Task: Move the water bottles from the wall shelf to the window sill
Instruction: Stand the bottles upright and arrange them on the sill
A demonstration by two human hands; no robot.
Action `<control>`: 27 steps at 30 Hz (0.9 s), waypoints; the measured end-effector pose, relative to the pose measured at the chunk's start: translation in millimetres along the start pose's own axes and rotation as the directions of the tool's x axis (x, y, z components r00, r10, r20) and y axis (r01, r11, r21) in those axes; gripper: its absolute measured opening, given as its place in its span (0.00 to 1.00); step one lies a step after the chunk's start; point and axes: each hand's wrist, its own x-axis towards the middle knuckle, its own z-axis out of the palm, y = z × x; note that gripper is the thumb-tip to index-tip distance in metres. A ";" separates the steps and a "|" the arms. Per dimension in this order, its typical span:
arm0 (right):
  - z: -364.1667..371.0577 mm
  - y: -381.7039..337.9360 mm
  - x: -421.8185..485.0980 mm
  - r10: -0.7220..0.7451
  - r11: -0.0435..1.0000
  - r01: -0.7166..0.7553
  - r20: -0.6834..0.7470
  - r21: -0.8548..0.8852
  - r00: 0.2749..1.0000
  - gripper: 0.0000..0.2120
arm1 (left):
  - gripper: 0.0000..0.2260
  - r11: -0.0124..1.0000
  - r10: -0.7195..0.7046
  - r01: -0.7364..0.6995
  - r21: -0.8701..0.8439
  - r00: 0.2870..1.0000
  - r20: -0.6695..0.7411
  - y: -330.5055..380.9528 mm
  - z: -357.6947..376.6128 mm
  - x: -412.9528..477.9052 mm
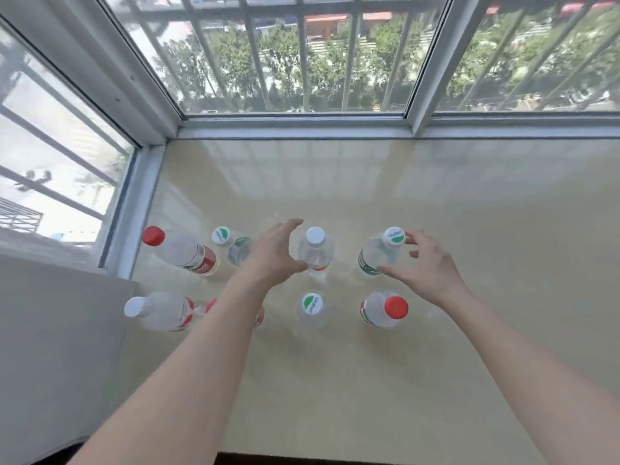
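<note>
Several clear water bottles stand upright in two rows on the cream window sill (pixel 436 203). My left hand (pixel 273 251) is open just left of a white-capped bottle (pixel 316 251) in the back row, fingers curved beside it, not closed on it. My right hand (pixel 424 263) is open just right of a green-and-white-capped bottle (pixel 380 251), fingers spread next to it. Further left in the back row are a red-capped bottle (pixel 177 250) and another green-capped one (pixel 231 245). The front row holds a white-capped bottle (pixel 157 310), a green-capped one (pixel 312 308), a red-capped one (pixel 385 308), and one mostly hidden under my left forearm.
Barred windows (pixel 302 62) close the sill at the back and on the left. A white wall block (pixel 60 330) stands at the left front. The sill's front edge (pixel 369 459) is dark at the bottom of the view. The wall shelf is out of view.
</note>
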 end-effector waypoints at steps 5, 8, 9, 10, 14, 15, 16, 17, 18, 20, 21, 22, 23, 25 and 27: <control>15.2 -1.8 15.7 -0.040 0.999 0.040 -0.017 -0.011 0.999 0.37 | 0.39 0.989 0.026 -0.017 -0.146 0.998 0.062 -7.6 7.8 14.8; 20.8 1.0 20.6 -0.058 0.998 0.058 -0.052 -0.002 0.997 0.36 | 0.35 0.983 0.075 -0.058 -0.172 0.993 0.095 -7.5 10.1 18.0; 22.1 1.7 21.5 -0.063 0.998 0.064 -0.063 0.005 0.996 0.35 | 0.34 0.981 0.084 -0.065 -0.183 0.992 0.097 -6.6 10.7 17.4; 23.1 1.9 22.0 -0.068 0.998 0.069 -0.067 0.004 0.995 0.33 | 0.32 0.978 0.087 -0.068 -0.196 0.992 0.092 -5.5 11.5 16.2; 26.3 4.7 25.2 -0.088 0.996 0.088 -0.036 -0.007 0.995 0.30 | 0.27 0.965 0.071 -0.065 -0.254 0.997 0.014 -3.7 18.7 9.3; 26.3 5.7 26.2 -0.097 0.995 0.097 -0.021 -0.015 0.995 0.30 | 0.27 0.959 0.070 -0.068 -0.274 0.998 -0.004 -3.0 20.5 7.8; 26.1 6.6 27.2 -0.108 0.994 0.108 -0.006 -0.030 0.994 0.29 | 0.27 0.956 0.069 -0.071 -0.286 0.997 -0.016 -2.5 22.1 7.2; 25.5 7.5 28.2 -0.116 0.992 0.116 0.005 -0.045 0.993 0.28 | 0.27 0.954 0.072 -0.076 -0.290 0.997 -0.025 -1.8 23.0 6.6; 24.8 8.7 29.0 -0.118 0.991 0.119 0.012 -0.054 0.993 0.28 | 0.27 0.954 0.073 -0.079 -0.290 0.997 -0.033 -1.8 23.9 6.8; 23.4 10.4 29.7 -0.116 0.992 0.117 0.023 -0.052 0.993 0.28 | 0.27 0.952 0.068 -0.078 -0.297 0.997 -0.046 -1.6 25.1 6.9; 22.9 11.2 29.8 -0.119 0.992 0.120 0.024 -0.049 0.993 0.28 | 0.27 0.952 0.065 -0.077 -0.297 0.997 -0.052 -1.6 25.9 7.0; 22.7 12.0 30.0 -0.125 0.991 0.126 0.024 -0.045 0.992 0.28 | 0.27 0.953 0.066 -0.080 -0.294 0.996 -0.057 -1.6 26.5 6.9; 22.6 12.7 30.3 -0.130 0.991 0.131 0.025 -0.038 0.991 0.28 | 0.27 0.954 0.068 -0.083 -0.288 0.996 -0.059 -1.4 26.9 6.8; 23.7 12.6 30.7 -0.138 0.990 0.139 0.033 -0.028 0.990 0.27 | 0.27 0.957 0.076 -0.089 -0.278 0.995 -0.058 -1.7 26.7 6.7; 25.7 10.9 31.1 -0.149 0.988 0.150 0.039 -0.031 0.988 0.28 | 0.27 0.959 0.081 -0.092 -0.267 0.995 -0.051 -1.9 26.0 7.0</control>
